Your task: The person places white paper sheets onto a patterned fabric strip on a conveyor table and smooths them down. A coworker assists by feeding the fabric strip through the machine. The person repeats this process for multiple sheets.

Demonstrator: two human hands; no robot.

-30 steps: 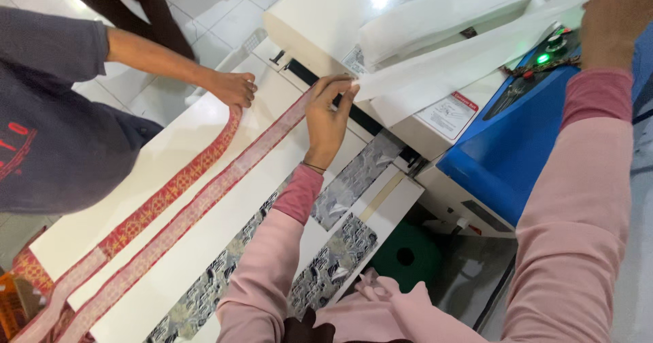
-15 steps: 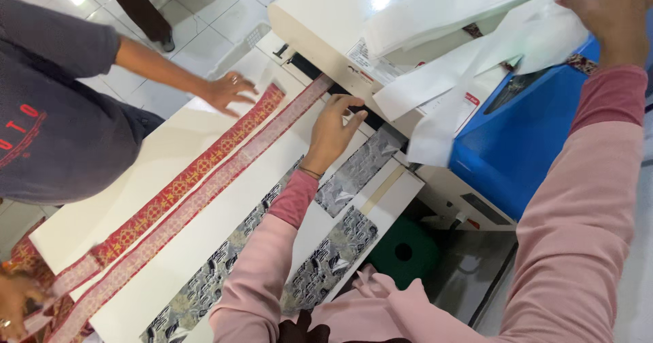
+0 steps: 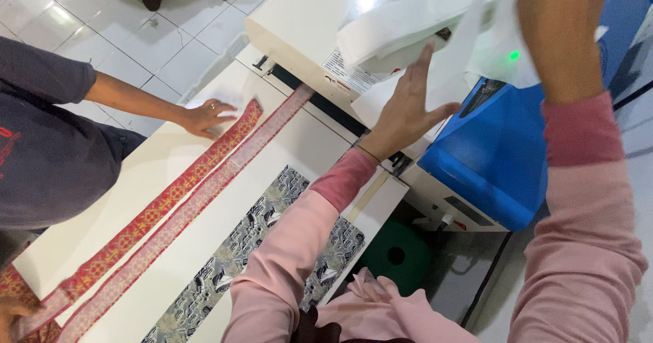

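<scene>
Two hands work the white paper strip (image 3: 435,30) above the cream machine (image 3: 306,23). I read my left hand (image 3: 406,112) flat, fingers spread against the strip; my right hand (image 3: 564,30) grips it higher. A co-worker's hand (image 3: 204,117) presses the red patterned ribbon (image 3: 177,193).

We see 1 long band of white paper (image 3: 408,33), plain and unprinted, raised above the cream machine (image 3: 306,23) at the far end of the table. It sags in soft folds and doubles over itself, so its layers overlap. Our left hand (image 3: 408,108) presses open-palmed against its underside, fingers spread, while our right hand (image 3: 561,30) grips its upper part near the top edge of view. A loose tail of the paper hangs down in front of the blue housing (image 3: 496,159).
</scene>
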